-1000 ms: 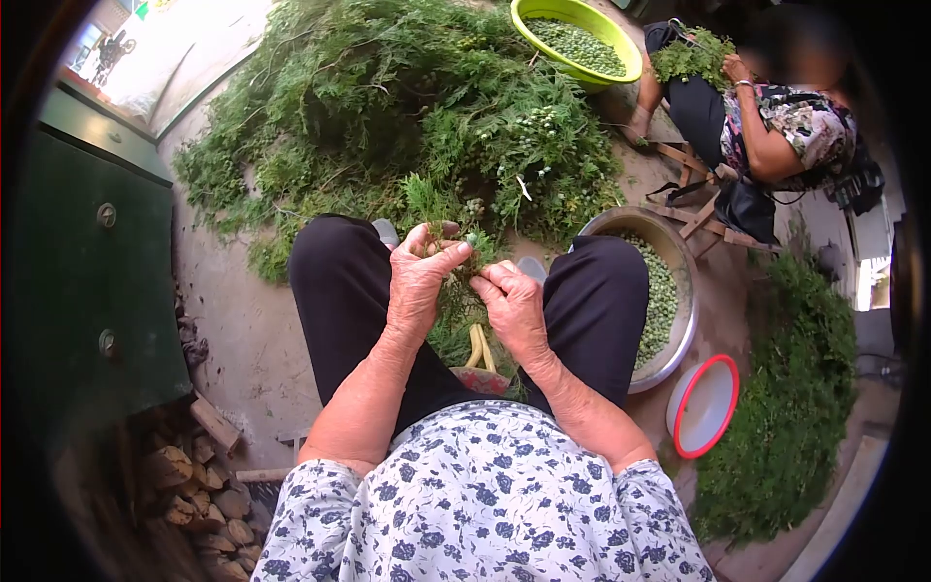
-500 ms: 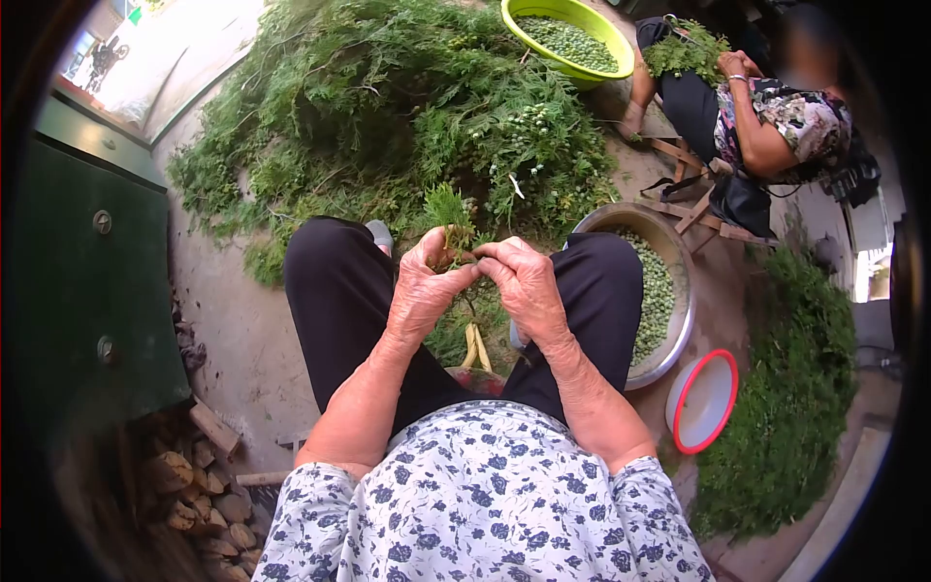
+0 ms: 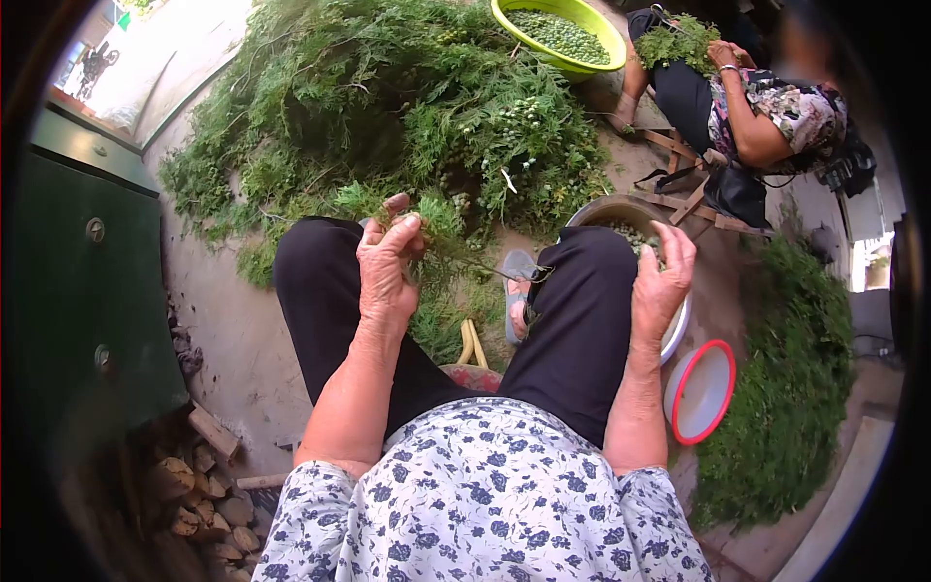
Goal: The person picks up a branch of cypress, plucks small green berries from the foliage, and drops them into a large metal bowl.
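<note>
Above my left knee, my left hand (image 3: pixel 388 267) is closed on a leafy green sprig (image 3: pixel 441 225), pinched between thumb and fingers. Its thin bare stem points right across the gap between my legs. My right hand (image 3: pixel 664 281) is over the near side of a metal basin (image 3: pixel 593 209), with the thumb apart from the raised fingers. I see nothing held in it. Small round green cones (image 3: pixel 632 233) lie in that basin, largely hidden behind my hand and right knee.
A big heap of cut evergreen branches (image 3: pixel 320 116) lies ahead. Behind it stands a yellow-green tub (image 3: pixel 606 63) of green cones. At right are a red-rimmed white bowl (image 3: pixel 703 388), more greenery (image 3: pixel 790 407) and a seated person (image 3: pixel 766 116) holding a branch. Firewood (image 3: pixel 199 495) and a green cabinet (image 3: pixel 87 291) are left.
My hands were together at the sprig; now they are apart. The right hand has moved right to the metal basin, while the left has shifted slightly left with the sprig.
</note>
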Demonstrator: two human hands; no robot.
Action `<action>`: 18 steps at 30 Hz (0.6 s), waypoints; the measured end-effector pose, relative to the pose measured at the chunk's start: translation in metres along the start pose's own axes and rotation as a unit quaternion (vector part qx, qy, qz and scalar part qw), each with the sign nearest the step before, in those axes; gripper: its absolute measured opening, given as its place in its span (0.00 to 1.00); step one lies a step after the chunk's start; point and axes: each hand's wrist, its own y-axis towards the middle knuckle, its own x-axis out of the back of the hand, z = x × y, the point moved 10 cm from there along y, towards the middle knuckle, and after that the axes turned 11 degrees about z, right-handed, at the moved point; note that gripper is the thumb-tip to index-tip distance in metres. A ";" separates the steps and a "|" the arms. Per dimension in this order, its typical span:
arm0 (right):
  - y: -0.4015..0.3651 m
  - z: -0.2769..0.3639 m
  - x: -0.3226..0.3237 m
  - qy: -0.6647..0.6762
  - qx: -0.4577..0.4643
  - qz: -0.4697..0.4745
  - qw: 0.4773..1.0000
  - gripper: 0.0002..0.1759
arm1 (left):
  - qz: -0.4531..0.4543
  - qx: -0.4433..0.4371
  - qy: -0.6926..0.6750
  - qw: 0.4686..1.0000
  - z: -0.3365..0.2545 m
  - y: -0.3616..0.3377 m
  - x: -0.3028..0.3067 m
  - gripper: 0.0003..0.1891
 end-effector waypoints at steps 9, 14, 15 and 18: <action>-0.014 0.068 -0.079 0.082 0.148 0.293 0.941 0.22 | -0.036 0.024 -0.077 0.996 -0.009 0.010 -0.003 0.17; -0.022 0.084 -0.141 0.183 0.070 0.428 0.882 0.16 | -0.042 0.044 -0.094 0.994 -0.017 0.027 0.002 0.16; -0.020 0.088 -0.147 0.183 0.079 0.430 0.881 0.16 | -0.028 0.046 -0.105 0.993 -0.020 0.031 0.000 0.14; -0.003 0.104 -0.140 0.208 0.160 0.358 0.896 0.10 | 0.003 0.022 -0.113 0.993 -0.044 0.048 -0.002 0.12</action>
